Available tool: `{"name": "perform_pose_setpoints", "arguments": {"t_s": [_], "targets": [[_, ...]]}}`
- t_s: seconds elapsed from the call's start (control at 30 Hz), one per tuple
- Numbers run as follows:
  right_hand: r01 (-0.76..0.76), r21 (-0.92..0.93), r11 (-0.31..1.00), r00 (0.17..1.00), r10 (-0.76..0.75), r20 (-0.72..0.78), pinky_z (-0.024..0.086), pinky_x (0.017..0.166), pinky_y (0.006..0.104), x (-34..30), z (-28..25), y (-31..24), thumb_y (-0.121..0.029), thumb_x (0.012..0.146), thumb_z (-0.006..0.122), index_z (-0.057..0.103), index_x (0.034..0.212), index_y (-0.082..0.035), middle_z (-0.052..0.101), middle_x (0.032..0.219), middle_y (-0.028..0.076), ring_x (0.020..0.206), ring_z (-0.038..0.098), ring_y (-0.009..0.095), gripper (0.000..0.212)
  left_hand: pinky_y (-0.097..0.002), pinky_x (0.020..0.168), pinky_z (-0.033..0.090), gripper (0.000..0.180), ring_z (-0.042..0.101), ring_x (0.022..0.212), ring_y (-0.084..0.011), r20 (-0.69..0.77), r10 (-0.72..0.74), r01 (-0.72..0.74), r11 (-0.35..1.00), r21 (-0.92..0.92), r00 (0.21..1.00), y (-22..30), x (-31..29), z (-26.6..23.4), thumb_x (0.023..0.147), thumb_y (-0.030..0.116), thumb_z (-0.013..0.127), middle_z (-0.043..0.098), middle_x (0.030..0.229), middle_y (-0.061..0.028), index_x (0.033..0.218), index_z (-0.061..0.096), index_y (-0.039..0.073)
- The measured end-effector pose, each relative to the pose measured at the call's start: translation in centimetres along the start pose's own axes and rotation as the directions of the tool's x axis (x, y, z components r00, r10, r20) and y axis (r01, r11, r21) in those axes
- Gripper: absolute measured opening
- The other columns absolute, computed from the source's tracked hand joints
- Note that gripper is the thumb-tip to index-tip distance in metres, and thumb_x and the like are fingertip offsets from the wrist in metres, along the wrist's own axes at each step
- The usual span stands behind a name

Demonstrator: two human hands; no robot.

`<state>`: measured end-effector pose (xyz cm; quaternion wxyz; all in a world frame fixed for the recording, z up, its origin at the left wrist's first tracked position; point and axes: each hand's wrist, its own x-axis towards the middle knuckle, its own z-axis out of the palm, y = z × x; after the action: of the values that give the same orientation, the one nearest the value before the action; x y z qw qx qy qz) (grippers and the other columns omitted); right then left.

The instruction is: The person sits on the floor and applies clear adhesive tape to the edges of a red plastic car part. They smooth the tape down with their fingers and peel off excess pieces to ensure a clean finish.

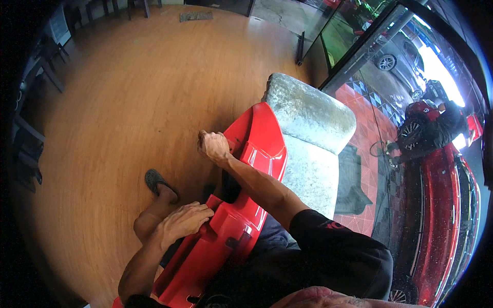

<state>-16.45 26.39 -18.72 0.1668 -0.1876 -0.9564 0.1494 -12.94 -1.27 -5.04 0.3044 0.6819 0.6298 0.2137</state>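
A glossy red car bumper (236, 226) lies slantwise across my lap, its far end rising toward a grey seat. My left hand (187, 220) is closed over its left edge, beside a notch in the red plastic. Farther up, my right arm crosses over the bumper. My right hand (214, 146) makes a fist at the bumper's far left edge; whatever is inside those fingers is hidden. Dark recesses show along the bumper's inner side.
A grey velvety seat (310, 138) stands just right of the bumper's far end. Beyond the glass door frame (359, 46), a person in dark clothes (436, 128) bends by a wheel near a wet red car (436, 220). Dark chairs (41, 77) line the left side; a mat (196, 16) lies far off.
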Motion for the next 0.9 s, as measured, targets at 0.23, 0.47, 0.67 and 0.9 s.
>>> {"name": "perform_pose_setpoints", "arguments": {"t_s": [0.23, 0.47, 0.67, 0.9], "targets": [[-0.032, -0.101, 0.994, 0.99, 0.046, 0.133, 0.056, 0.079, 0.0481, 0.3, -0.2, -0.5, -0.015, 0.091, 0.063, 0.065, 0.111, -0.01, 0.076, 0.093, 0.019, 0.082, 0.075, 0.036, 0.021, -0.044, 0.095, 0.048, 0.014, 0.062, 0.102, -0.0363, 0.011, -0.073, 0.072, 0.995, 0.064, 0.997, -0.9, 0.1, 0.4, 0.099, 0.009, 0.059, 0.066, 0.104, -0.0156, 0.11, 0.068, 0.006], [0.183, 0.444, 0.877, 0.942, -0.286, 0.177, 0.055, 0.091, 0.0505, -1.9, -9.9, -4.4, -0.022, 0.102, 0.06, 0.074, 0.114, -0.006, 0.073, 0.11, 0.022, 0.105, 0.069, 0.042, 0.024, -0.0499, 0.104, 0.048, 0.048, 0.063, 0.119, -0.0428, -0.331, -0.759, 0.699, 0.648, -0.301, 0.561, 6.5, -6.4, 4.3, 0.105, 0.04, 0.06, 0.068, 0.124, -0.0257, 0.129, 0.063, 0.0], [0.368, 0.605, 0.706, 0.565, -0.686, 0.458, 0.059, 0.083, 0.041, -8.8, -16.2, -6.9, -0.011, 0.098, 0.072, 0.073, 0.109, 0.001, 0.074, 0.103, 0.018, 0.096, 0.073, 0.034, 0.017, -0.0542, 0.087, 0.054, 0.042, 0.071, 0.097, -0.045, -0.293, -0.866, 0.763, 0.497, -0.414, 0.405, 7.4, -6.9, 7.0, 0.107, 0.038, 0.053, 0.074, 0.102, -0.0246, 0.118, 0.071, 0.002], [0.199, 0.68, 0.706, 0.613, -0.631, 0.476, 0.059, 0.081, 0.0418, -13.4, -20.9, -4.8, -0.013, 0.097, 0.072, 0.074, 0.108, 0.0, 0.075, 0.102, 0.017, 0.094, 0.073, 0.036, 0.017, -0.0488, 0.1, 0.054, 0.043, 0.068, 0.111, -0.0452, -0.488, -0.684, 0.638, 0.713, -0.29, 0.542, 9.0, -6.1, 6.8, 0.105, 0.03, 0.059, 0.071, 0.116, -0.0295, 0.13, 0.067, -0.003]]}}
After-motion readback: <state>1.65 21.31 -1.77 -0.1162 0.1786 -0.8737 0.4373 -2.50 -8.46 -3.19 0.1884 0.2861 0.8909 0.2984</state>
